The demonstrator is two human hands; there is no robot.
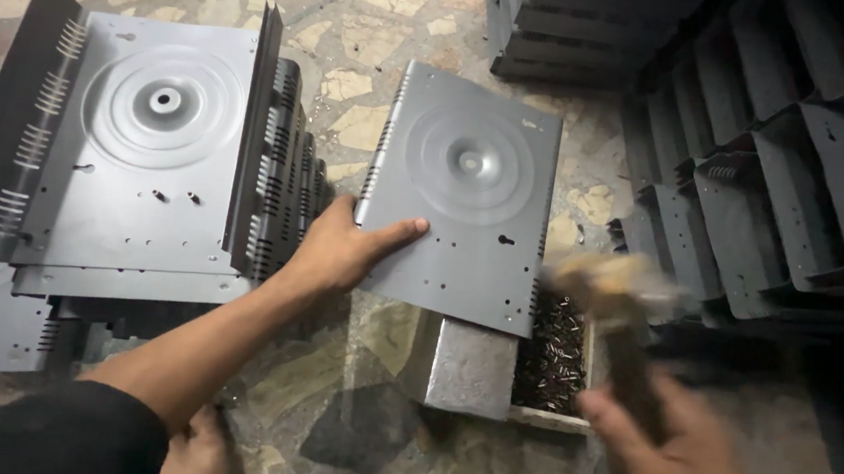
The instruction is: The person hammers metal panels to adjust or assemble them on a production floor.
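Nearest, the right hand closes its grip around a blurred hammer, apparently wooden-handled. Beyond, a metal block stands on the stone floor beside a tray of small screws. The left hand pinches the grey panel resting on the block, its long axis running away from the person. Stacked panels lie left, dark stacks right.

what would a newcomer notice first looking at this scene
First the grey metal panel with a pressed round boss at centre, steadied on a metal block by the left hand, which has a grip on its left edge. Next the motion-blurred hammer in the right hand, lower right, above a box of small dark fasteners. Stacks of similar panels lie at left and dark ones at right.
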